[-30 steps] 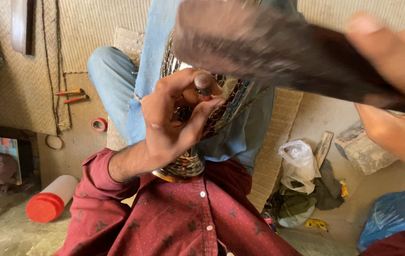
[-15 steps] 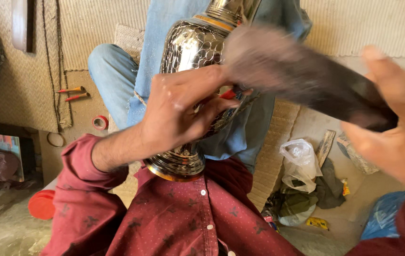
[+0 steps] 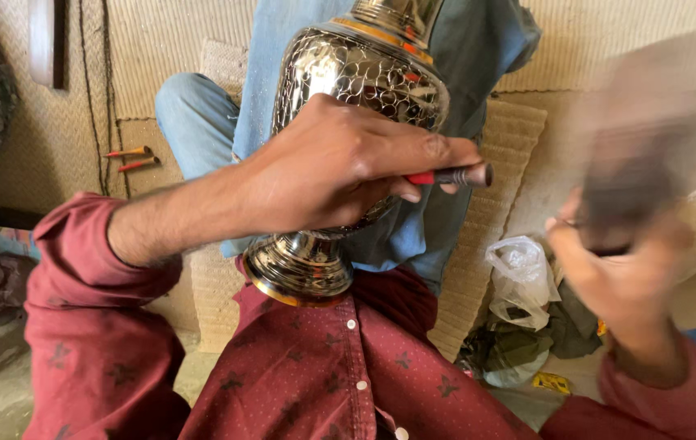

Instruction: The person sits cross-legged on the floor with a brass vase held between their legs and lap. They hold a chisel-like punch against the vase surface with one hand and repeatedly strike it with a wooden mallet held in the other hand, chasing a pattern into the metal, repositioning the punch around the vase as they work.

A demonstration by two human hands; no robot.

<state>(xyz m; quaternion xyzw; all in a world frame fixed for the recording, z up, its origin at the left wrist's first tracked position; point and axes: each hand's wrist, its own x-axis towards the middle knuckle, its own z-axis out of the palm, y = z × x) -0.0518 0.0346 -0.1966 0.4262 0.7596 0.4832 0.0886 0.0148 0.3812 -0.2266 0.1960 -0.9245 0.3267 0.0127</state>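
Centrally, the left hand (image 3: pixel 328 167) presses on a silver patterned vase (image 3: pixel 348 106) propped on the lap, fingers clamped on a red-handled tool (image 3: pixel 450 175) pointing toward 3 o'clock. At 4 o'clock, the blurred right hand (image 3: pixel 609 273) grips a dark mallet (image 3: pixel 629 175).

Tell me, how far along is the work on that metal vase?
The vase body already carries a dense net-like pattern, so much chasing looks done. In hand: the left hand holds a red-handled punch at its side, while the right hand swings a blurred dark tool. The foot looks plain.
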